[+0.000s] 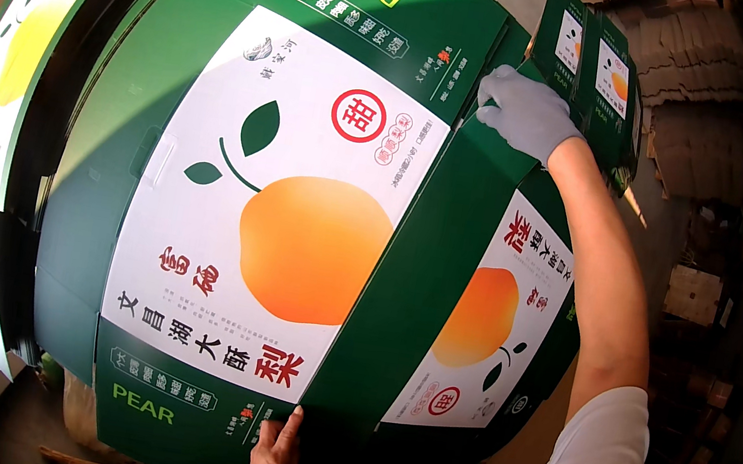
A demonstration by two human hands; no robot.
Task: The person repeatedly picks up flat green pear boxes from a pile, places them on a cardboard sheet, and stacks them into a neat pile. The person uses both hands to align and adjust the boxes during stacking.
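Note:
A large green carton blank (377, 320) lies spread out in front of me, creased along its folds. White panels on it carry printed yellow-orange pears and green leaves. My left hand (273, 459), bare, is at the carton's near edge, its index finger stretched onto the green border and the other fingers curled at the edge. My right hand (528, 113), in a pale grey glove, reaches to the far right part of the carton. Its fingers bend over the green cardboard at a fold, and their undersides are hidden.
Another printed carton piece (29, 32) stands in bright light at the left. Beyond my right hand are smaller green pear cartons (601, 69). Stacks of brown cardboard (699, 65) fill the back right, and a pale box (694, 293) sits in the shade.

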